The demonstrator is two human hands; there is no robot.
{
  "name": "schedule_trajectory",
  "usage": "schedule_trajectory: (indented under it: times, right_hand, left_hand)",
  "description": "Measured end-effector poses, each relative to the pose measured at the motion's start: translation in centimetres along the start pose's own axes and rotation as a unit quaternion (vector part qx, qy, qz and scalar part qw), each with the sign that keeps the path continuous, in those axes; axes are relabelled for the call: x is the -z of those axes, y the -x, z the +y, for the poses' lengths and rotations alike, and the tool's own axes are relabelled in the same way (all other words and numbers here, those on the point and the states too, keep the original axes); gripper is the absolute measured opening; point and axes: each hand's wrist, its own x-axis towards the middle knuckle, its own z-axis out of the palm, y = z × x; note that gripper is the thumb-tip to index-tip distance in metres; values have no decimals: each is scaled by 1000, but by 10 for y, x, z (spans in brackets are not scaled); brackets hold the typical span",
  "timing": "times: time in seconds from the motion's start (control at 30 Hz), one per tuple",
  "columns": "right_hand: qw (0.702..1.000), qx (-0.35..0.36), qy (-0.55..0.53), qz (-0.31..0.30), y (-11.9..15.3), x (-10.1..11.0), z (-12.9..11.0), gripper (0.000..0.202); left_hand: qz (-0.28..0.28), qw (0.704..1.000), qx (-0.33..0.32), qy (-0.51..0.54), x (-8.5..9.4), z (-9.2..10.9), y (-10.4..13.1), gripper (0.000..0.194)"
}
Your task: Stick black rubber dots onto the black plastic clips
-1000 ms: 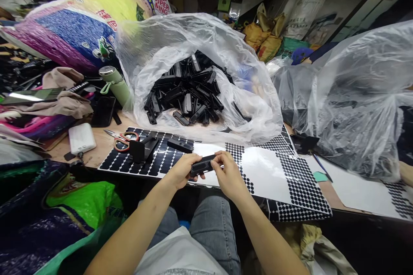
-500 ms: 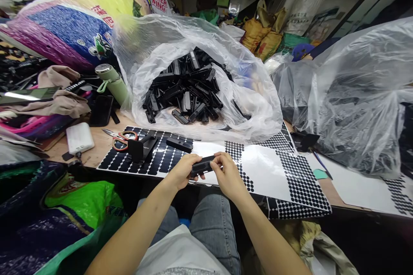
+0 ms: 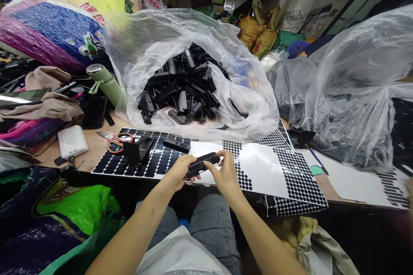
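Note:
A black oblong piece (image 3: 202, 163) is held level between both hands, just above the table's front edge. My left hand (image 3: 180, 172) grips its left end, with fingertips showing beneath it. At the right end, my right hand (image 3: 226, 172) has thumb and fingers closed on the piece. Just behind lies a similar black piece (image 3: 177, 145) on a sheet of black stickers (image 3: 109, 164). A black stand (image 3: 138, 151) rests on that sheet to the left. Farther back, a clear plastic bag (image 3: 254, 116) lies open around a heap of black pieces (image 3: 182, 88).
Orange-handled scissors (image 3: 118, 141), a white power bank (image 3: 72, 142), a dark phone (image 3: 94, 112) and a green bottle (image 3: 108, 86) are at the left. Sheets with black dots (image 3: 300, 176) spread rightward. Another plastic bag (image 3: 355, 94) stands at the right.
My right hand has moved slightly up the right end of the piece, which shows more of its length. The surroundings have shifted a little left in view.

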Motion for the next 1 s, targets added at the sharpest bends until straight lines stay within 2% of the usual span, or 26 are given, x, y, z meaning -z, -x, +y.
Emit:
schedule_trajectory:
  times: [0.07, 0.2, 0.3, 0.4, 0.5, 0.6, 1.0]
  right_hand:
    - [999, -39, 23, -9, -12, -4, 15, 36]
    - [987, -76, 95, -109, -60, -30, 38, 21]
    - [982, -74, 121, -128, -99, -64, 38, 11]
    - [979, -85, 148, -108, -121, -94, 31, 27]
    - [974, -115, 178, -85, -124, -112, 25, 39]
    - [967, -140, 199, -79, -122, -119, 22, 39]
    - [969, -165, 172, -72, -115, -115, 22, 21]
  left_hand:
    - [11, 1000, 11, -19, 5, -4, -2, 18]
    - [-23, 995, 73, -67, 14, -20, -7, 18]
    - [-36, 991, 101, -85, 20, -33, -11, 19]
    - [-5, 992, 94, -84, 32, -38, -14, 21]
    - [28, 993, 81, -77, 48, -37, -16, 22]
    - [41, 994, 74, -69, 62, -36, -17, 23]
    - [22, 999, 45, 6, 77, -24, -8, 17]
